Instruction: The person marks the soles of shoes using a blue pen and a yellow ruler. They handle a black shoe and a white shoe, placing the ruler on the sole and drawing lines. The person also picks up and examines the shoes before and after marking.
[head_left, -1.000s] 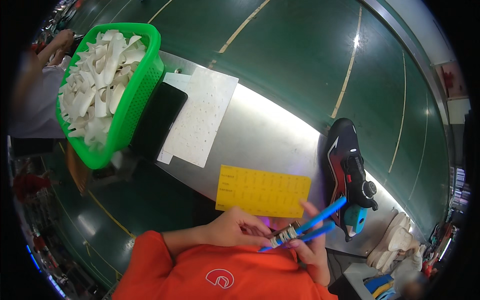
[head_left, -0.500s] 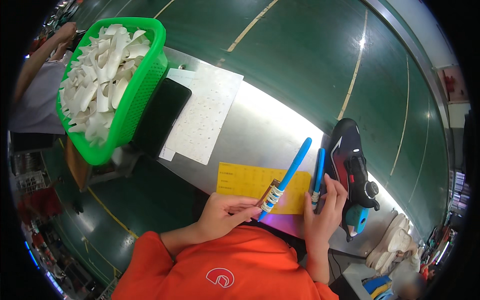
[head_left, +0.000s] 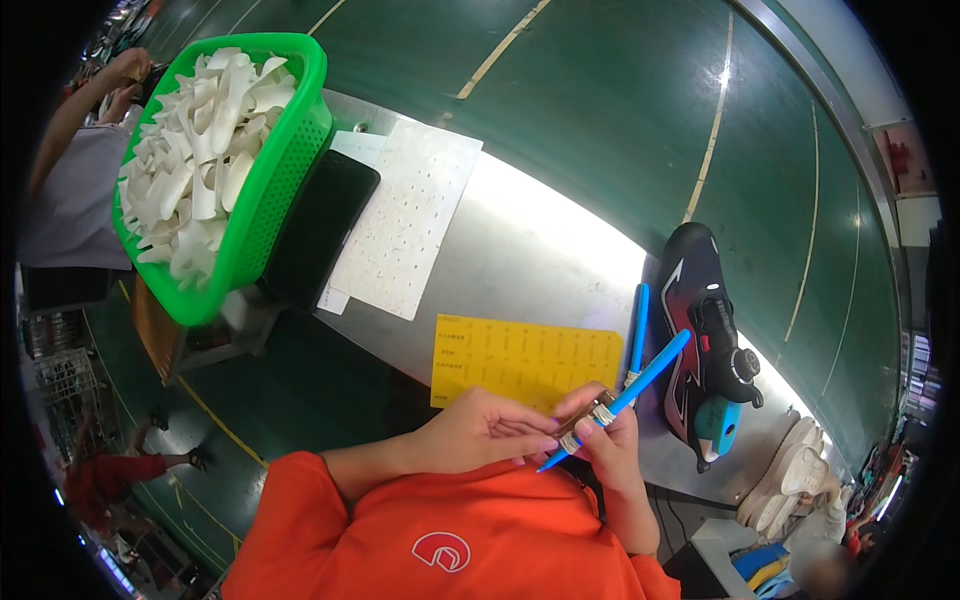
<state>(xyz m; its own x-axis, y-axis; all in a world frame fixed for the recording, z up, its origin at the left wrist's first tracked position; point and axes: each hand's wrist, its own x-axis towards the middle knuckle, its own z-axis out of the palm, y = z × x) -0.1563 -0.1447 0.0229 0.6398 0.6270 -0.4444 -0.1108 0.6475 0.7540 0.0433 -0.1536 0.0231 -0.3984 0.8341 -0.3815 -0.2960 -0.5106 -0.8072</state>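
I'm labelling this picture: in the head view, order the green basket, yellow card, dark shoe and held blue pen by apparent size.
Green basket
Dark shoe and yellow card: too alike to rank
Held blue pen

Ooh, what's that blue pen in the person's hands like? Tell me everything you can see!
The blue pen is long, slim and bright blue, and looks like smooth plastic. Its top end is rounded; its lower end narrows to a point. Pale bands wrap around its lower part. It slants up to the right, in front of the person's orange shirt. The right hand grips it around the bands. The left hand is close by, but I can't tell whether it touches the pen.
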